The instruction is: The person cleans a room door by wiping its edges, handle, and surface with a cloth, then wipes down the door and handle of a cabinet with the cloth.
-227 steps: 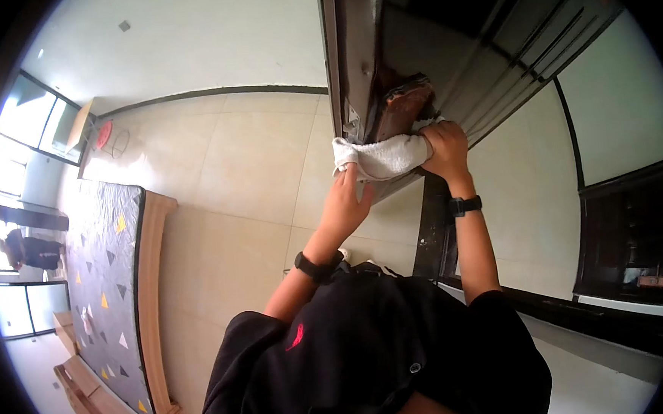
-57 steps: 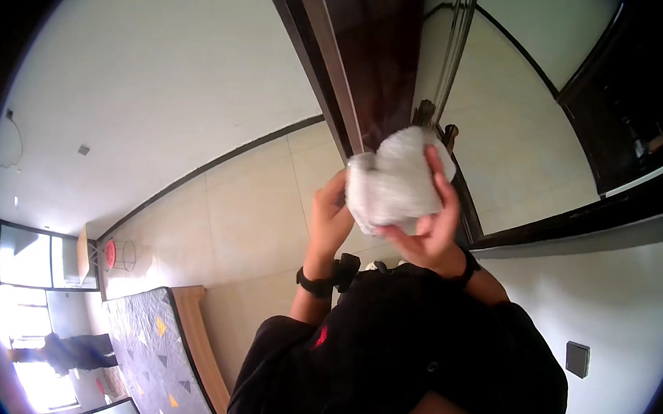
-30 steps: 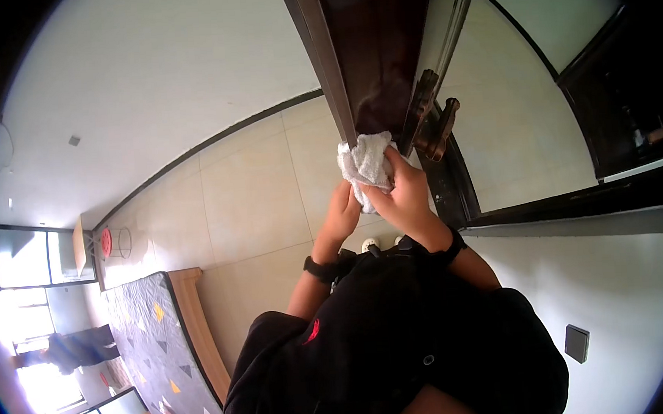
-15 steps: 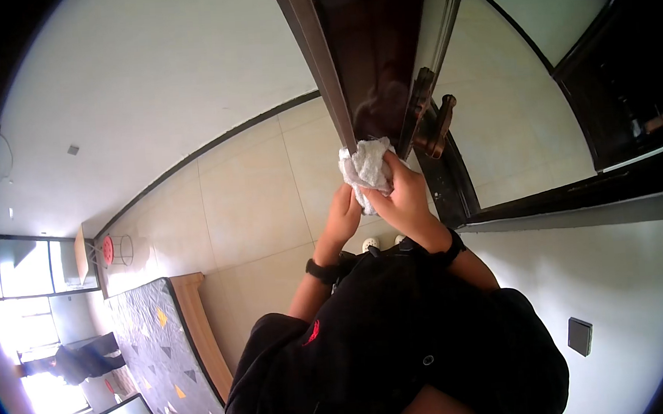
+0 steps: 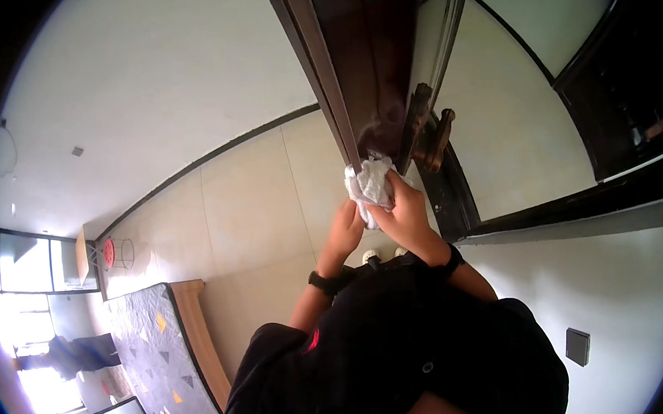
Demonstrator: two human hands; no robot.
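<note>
A white cloth (image 5: pixel 375 183) is bunched between both hands at the edge of a dark brown door (image 5: pixel 372 60). My left hand (image 5: pixel 348 225) grips the cloth from the left side, its fingers mostly hidden behind the fabric. My right hand (image 5: pixel 406 211) is closed on the cloth from the right, thumb lying across it. The cloth lies against the door's narrow edge, beside the bronze-coloured door handle (image 5: pixel 440 140). Both wrists wear black bands.
A bed with a grey patterned mattress (image 5: pixel 146 347) stands at the lower left. A red stool (image 5: pixel 110 253) is farther back. The dark door frame (image 5: pixel 456 199) and a white wall with a switch (image 5: pixel 578 346) are on the right. Beige tiles (image 5: pixel 247 189) cover the floor.
Both hands and the cloth sit slightly lower in the view, and the door and handle have shifted down similarly. The grip on the cloth looks the same.
</note>
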